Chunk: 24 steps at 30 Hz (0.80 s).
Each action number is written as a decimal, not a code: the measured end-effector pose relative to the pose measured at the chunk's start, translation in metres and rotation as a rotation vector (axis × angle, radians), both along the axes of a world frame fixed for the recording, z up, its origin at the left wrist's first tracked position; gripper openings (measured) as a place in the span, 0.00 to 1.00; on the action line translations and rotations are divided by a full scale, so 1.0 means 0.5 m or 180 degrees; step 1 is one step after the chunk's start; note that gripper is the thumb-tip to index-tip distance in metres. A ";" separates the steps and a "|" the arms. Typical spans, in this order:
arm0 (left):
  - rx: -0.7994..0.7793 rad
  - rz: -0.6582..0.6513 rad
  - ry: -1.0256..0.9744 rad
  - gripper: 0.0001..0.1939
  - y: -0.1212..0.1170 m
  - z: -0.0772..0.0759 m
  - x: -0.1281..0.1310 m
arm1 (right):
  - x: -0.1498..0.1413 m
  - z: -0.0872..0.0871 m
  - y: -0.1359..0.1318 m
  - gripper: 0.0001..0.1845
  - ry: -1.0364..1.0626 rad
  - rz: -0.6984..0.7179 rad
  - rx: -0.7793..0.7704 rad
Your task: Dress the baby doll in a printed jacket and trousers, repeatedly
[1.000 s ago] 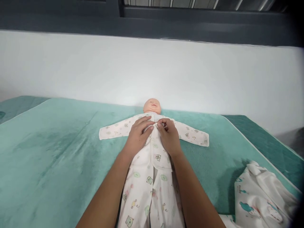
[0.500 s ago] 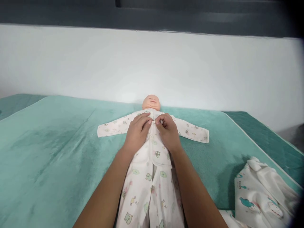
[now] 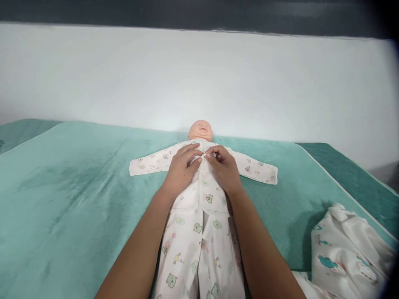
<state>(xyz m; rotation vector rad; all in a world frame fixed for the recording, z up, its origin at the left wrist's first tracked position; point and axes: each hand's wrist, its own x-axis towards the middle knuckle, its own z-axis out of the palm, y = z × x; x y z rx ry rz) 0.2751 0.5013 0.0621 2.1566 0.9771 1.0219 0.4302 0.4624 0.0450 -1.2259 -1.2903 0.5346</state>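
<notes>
A baby doll (image 3: 200,131) lies on its back, its head against the wall side and its face up. It wears a white baby shirt (image 3: 190,199) printed with small green bears, both sleeves spread out sideways. At the upper chest, my right hand (image 3: 223,168) pinches the shirt's front edge between thumb and index finger. My left hand (image 3: 183,168) rests on the other half of the front, thumb and index closed in on the same edge. A small button (image 3: 201,176) shows lower on the front. Matching printed pants (image 3: 183,257) cover the legs. The fastening between my fingertips is mostly hidden.
Beneath the doll is a green plush mat (image 3: 77,199) with a pale edge. A crumpled white garment (image 3: 346,253) with teal prints lies at the lower right. The white wall (image 3: 199,74) rises behind the doll's head.
The view has shifted slightly. My left thumb and index finger have parted a little at the shirt's front edge, while my right hand keeps its pinch there.
</notes>
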 end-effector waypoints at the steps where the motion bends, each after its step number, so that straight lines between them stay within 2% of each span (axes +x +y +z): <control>1: -0.0011 0.0016 -0.0025 0.11 0.000 0.000 0.001 | -0.001 0.000 0.000 0.05 0.0001 0.0013 0.0003; 14: 0.0151 0.0091 0.0021 0.10 -0.001 0.003 0.005 | 0.019 0.006 -0.002 0.05 -0.0443 0.0386 0.0139; 19: 0.0055 0.0098 -0.0220 0.09 0.001 0.001 0.005 | 0.018 0.010 -0.001 0.05 -0.0769 0.0316 0.0419; 24: -0.0188 0.0210 -0.0603 0.08 0.004 -0.004 0.005 | 0.009 0.014 -0.006 0.05 -0.0950 0.0250 0.0357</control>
